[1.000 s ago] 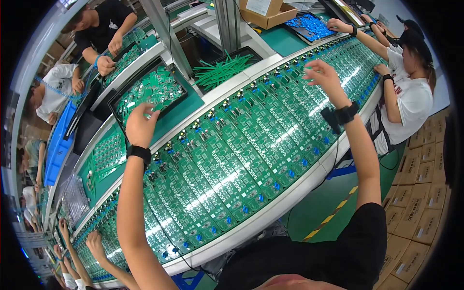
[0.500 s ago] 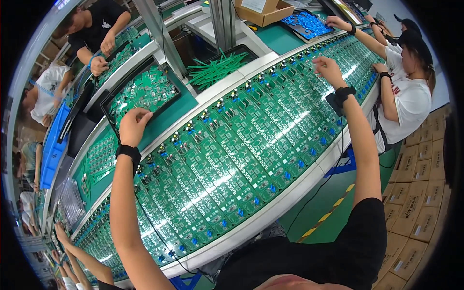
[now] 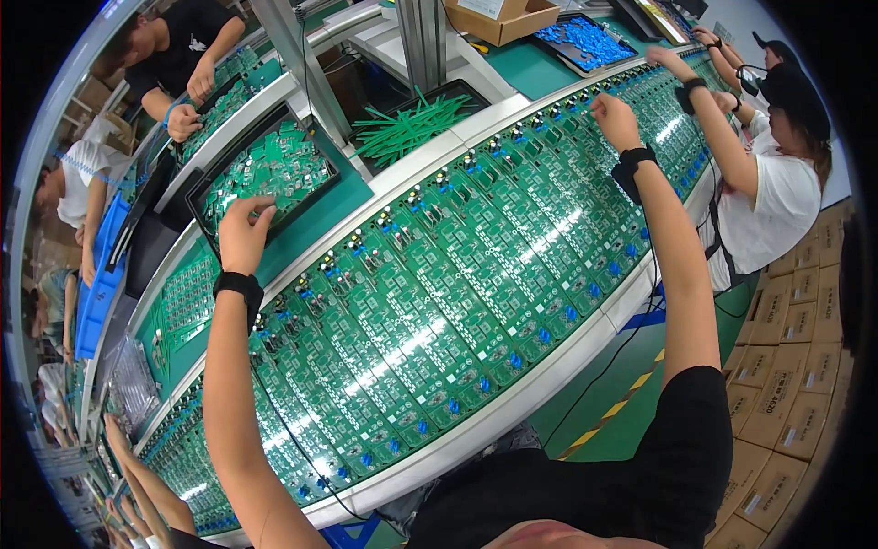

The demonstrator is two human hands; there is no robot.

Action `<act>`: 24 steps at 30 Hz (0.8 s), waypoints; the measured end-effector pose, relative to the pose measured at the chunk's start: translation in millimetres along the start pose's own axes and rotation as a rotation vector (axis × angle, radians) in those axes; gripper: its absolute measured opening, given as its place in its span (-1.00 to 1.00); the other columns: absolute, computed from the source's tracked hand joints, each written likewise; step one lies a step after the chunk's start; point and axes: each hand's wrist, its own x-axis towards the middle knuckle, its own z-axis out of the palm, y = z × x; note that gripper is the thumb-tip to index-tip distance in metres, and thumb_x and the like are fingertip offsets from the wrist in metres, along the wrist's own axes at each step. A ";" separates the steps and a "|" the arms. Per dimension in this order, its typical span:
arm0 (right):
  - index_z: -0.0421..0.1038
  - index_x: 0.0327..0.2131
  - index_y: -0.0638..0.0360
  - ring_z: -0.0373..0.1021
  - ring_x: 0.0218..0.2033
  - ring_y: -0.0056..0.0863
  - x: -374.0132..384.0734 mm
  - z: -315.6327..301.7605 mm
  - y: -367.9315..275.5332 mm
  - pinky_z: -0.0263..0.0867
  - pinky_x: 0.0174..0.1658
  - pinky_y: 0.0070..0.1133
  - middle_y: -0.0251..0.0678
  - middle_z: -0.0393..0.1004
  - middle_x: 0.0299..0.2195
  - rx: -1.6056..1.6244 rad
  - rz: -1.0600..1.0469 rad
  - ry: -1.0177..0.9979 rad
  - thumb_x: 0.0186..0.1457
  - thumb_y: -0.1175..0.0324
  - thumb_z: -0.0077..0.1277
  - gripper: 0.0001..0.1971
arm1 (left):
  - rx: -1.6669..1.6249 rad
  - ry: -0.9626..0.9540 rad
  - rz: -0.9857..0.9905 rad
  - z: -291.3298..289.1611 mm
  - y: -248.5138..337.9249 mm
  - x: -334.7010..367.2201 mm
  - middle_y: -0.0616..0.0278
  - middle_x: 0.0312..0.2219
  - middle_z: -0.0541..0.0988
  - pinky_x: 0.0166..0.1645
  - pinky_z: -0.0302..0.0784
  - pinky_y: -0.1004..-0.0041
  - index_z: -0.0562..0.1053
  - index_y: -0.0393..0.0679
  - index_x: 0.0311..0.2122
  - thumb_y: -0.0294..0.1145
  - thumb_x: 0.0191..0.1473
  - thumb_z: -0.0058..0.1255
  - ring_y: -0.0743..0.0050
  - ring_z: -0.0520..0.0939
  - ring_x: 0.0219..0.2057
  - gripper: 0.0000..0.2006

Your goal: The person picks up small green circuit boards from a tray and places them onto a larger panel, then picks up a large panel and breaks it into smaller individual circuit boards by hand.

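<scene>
My left hand (image 3: 243,238) is at the near edge of a black tray (image 3: 294,212) that holds a heap of small green circuit boards (image 3: 273,166). Its fingers and thumb are bent toward each other; anything between them is too small to make out. Over the far part of the row of long green circuit boards (image 3: 439,302), my right hand (image 3: 616,123) is raised with its fingers curled into a pinch. Whether a part sits in that pinch cannot be seen. Black bands circle both my wrists. Blue components and small upright parts line the boards' two ends.
A bin of green strips (image 3: 416,126), a tray of blue parts (image 3: 585,44) and a cardboard box (image 3: 501,20) stand beyond the line. At right a co-worker in white (image 3: 773,220) reaches over the boards. A black cord (image 3: 283,430) crosses the boards near my left arm.
My left hand has shifted slightly left and away from me. My right hand has moved a little up and left. The right co-worker's reaching hand has drawn away from the blue parts tray.
</scene>
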 end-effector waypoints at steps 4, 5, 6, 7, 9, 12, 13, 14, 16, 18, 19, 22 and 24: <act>0.38 -0.47 0.19 0.37 -0.46 -0.21 0.6 5.0 1.1 0.26 -0.39 -0.42 -0.13 0.42 -0.56 -0.006 0.010 -0.006 -0.17 0.52 -0.16 -0.87 | 0.102 0.023 0.042 -1.5 3.7 -2.0 0.22 -0.44 0.48 -0.38 0.40 0.53 0.44 -0.19 -0.35 -0.45 -0.13 0.07 0.49 0.50 -0.51 -0.83; 0.37 -0.47 0.19 0.37 -0.46 -0.20 1.9 5.1 3.3 0.26 -0.39 -0.41 -0.12 0.41 -0.56 -0.008 0.014 -0.009 -0.17 0.53 -0.17 -0.87 | 0.143 0.030 0.068 -1.9 7.4 -2.5 0.21 -0.44 0.48 -0.38 0.40 0.52 0.43 -0.21 -0.36 -0.46 -0.14 0.07 0.47 0.50 -0.51 -0.84; 0.37 -0.47 0.19 0.37 -0.46 -0.20 3.2 5.2 5.4 0.26 -0.39 -0.41 -0.12 0.41 -0.56 -0.008 0.014 -0.009 -0.17 0.53 -0.17 -0.87 | 0.143 0.029 0.067 -1.6 10.9 -3.2 0.21 -0.44 0.48 -0.38 0.40 0.52 0.43 -0.21 -0.36 -0.46 -0.14 0.07 0.47 0.50 -0.51 -0.84; 0.36 -0.48 0.19 0.37 -0.45 -0.19 4.6 5.1 7.5 0.25 -0.38 -0.40 -0.12 0.41 -0.55 -0.015 -0.009 -0.026 -0.17 0.53 -0.17 -0.87 | 0.212 0.032 0.089 -1.1 14.4 -4.1 0.21 -0.45 0.48 -0.39 0.40 0.51 0.42 -0.22 -0.39 -0.47 -0.15 0.07 0.47 0.50 -0.51 -0.85; 0.35 -0.49 0.19 0.36 -0.44 -0.17 7.6 5.3 11.7 0.24 -0.38 -0.38 -0.11 0.40 -0.55 -0.031 -0.055 -0.061 -0.17 0.53 -0.18 -0.89 | 0.349 0.036 0.134 0.1 20.1 -5.0 0.21 -0.47 0.48 -0.40 0.40 0.50 0.40 -0.24 -0.44 -0.48 -0.16 0.08 0.47 0.49 -0.53 -0.86; 0.33 -0.50 0.19 0.35 -0.42 -0.15 13.4 6.3 5.7 0.24 -0.37 -0.35 -0.11 0.39 -0.54 -0.130 -0.116 -0.096 -0.17 0.53 -0.18 -0.90 | 0.361 0.033 0.135 -4.2 24.0 -4.8 0.21 -0.51 0.47 -0.41 0.39 0.51 0.38 -0.25 -0.47 -0.50 -0.17 0.08 0.49 0.48 -0.54 -0.87; 0.33 -0.51 0.19 0.35 -0.41 -0.14 14.8 6.7 3.8 0.24 -0.37 -0.33 -0.10 0.39 -0.54 -0.183 -0.147 -0.112 -0.17 0.52 -0.18 -0.91 | 0.365 0.032 0.138 -4.5 24.3 -4.2 0.22 -0.53 0.47 -0.42 0.38 0.51 0.36 -0.25 -0.49 -0.51 -0.17 0.07 0.50 0.48 -0.55 -0.87; 0.33 -0.51 0.19 0.35 -0.41 -0.14 15.7 7.8 1.7 0.24 -0.37 -0.33 -0.10 0.39 -0.54 -0.181 -0.147 -0.113 -0.17 0.52 -0.18 -0.91 | 0.366 0.031 0.136 -4.8 22.1 -2.4 0.22 -0.53 0.47 -0.42 0.38 0.51 0.36 -0.25 -0.49 -0.51 -0.17 0.07 0.50 0.48 -0.55 -0.87; 0.30 -0.54 0.21 0.34 -0.45 -0.14 18.9 12.0 0.6 0.22 -0.41 -0.34 -0.12 0.38 -0.56 -0.232 -0.189 -0.108 -0.21 0.58 -0.13 -0.93 | 0.239 -0.053 0.034 -7.4 15.2 2.6 0.24 -0.56 0.46 -0.42 0.38 0.53 0.38 -0.24 -0.45 -0.51 -0.18 0.08 0.53 0.47 -0.55 -0.86; 0.29 -0.56 0.22 0.33 -0.46 -0.14 21.8 14.0 -0.3 0.21 -0.43 -0.34 -0.12 0.38 -0.57 -0.257 -0.211 -0.105 -0.24 0.60 -0.10 -0.92 | 0.176 -0.093 -0.018 -6.6 8.8 3.2 0.25 -0.58 0.46 -0.42 0.39 0.55 0.39 -0.24 -0.43 -0.51 -0.18 0.08 0.54 0.47 -0.56 -0.85; 0.29 -0.56 0.22 0.33 -0.45 -0.14 23.2 13.8 -0.7 0.21 -0.42 -0.34 -0.12 0.37 -0.57 -0.251 -0.206 -0.111 -0.24 0.60 -0.09 -0.93 | 0.097 -0.069 -0.045 -6.0 5.8 2.6 0.26 -0.59 0.46 -0.42 0.39 0.55 0.41 -0.23 -0.43 -0.51 -0.19 0.08 0.56 0.47 -0.56 -0.85; 0.28 -0.57 0.22 0.33 -0.43 -0.14 25.3 13.5 -0.1 0.21 -0.42 -0.34 -0.12 0.37 -0.56 -0.243 -0.197 -0.123 -0.24 0.59 -0.08 -0.93 | -0.063 -0.018 -0.098 -5.8 4.2 0.3 0.29 -0.61 0.46 -0.42 0.39 0.57 0.44 -0.22 -0.42 -0.50 -0.19 0.09 0.59 0.47 -0.56 -0.85; 0.30 -0.56 0.22 0.34 -0.44 -0.14 24.0 15.2 -2.8 0.22 -0.41 -0.35 -0.12 0.38 -0.56 -0.249 -0.151 -0.127 -0.23 0.55 -0.07 -0.95 | -0.010 0.040 -0.087 -8.8 3.9 -1.4 0.30 -0.61 0.48 -0.43 0.40 0.57 0.46 -0.23 -0.43 -0.49 -0.19 0.10 0.61 0.47 -0.57 -0.87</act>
